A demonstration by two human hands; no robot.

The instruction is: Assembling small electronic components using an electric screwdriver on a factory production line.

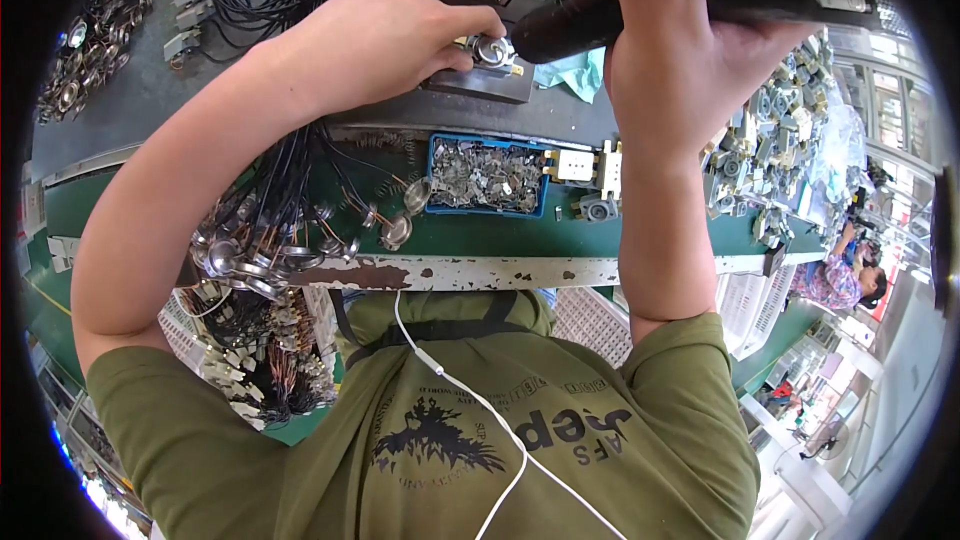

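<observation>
We pinch one round metal part (pixel 490 48) on a grey fixture block (pixel 490 80), a black power driver (pixel 600 10) pointed at it.

Along the workbench's (pixel 130 90) near edge, left to right: a bundle of wired metal discs (pixel 260 250), one blue tray (pixel 488 176) of clips, then piled assemblies (pixel 770 150). Our left hand (pixel 390 40) closes its fingertips on the part; our right hand (pixel 680 50) grips the driver. Little free room between them.

Light: bright, even, daylight-like from the right | Shadows: soft, faint | Glare: washed-out lower right | Distortion: strong fisheye bending, black rim | Focus: centre sharp, edges softer
</observation>
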